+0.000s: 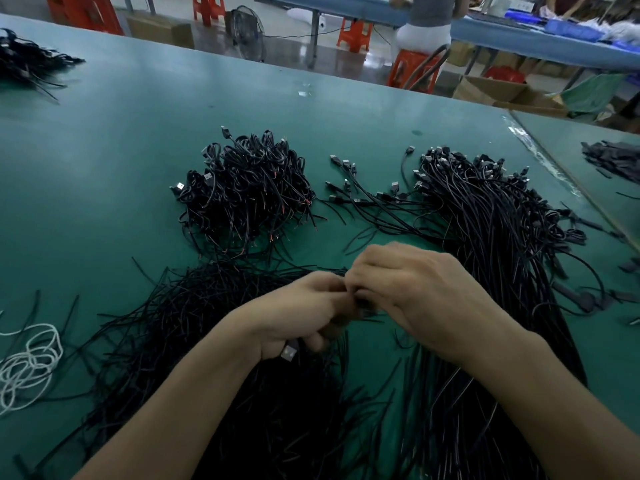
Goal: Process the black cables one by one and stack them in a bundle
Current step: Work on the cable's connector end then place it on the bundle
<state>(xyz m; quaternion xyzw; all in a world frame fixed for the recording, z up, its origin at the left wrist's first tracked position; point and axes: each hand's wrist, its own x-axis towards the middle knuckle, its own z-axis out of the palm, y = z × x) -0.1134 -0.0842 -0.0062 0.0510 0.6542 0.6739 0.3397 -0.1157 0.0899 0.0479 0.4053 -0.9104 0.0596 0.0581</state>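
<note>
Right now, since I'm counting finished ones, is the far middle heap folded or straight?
Folded: the heap shows looped bends along its top.

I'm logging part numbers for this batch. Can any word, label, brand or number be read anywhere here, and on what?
No text can be read.
USB plug of the black cable that the left hand and right hand pinch: blurred, no legible marking.
Cardboard boxes across the aisle: no print that I can make out.
Cable piles, green table: no labels seen.
</note>
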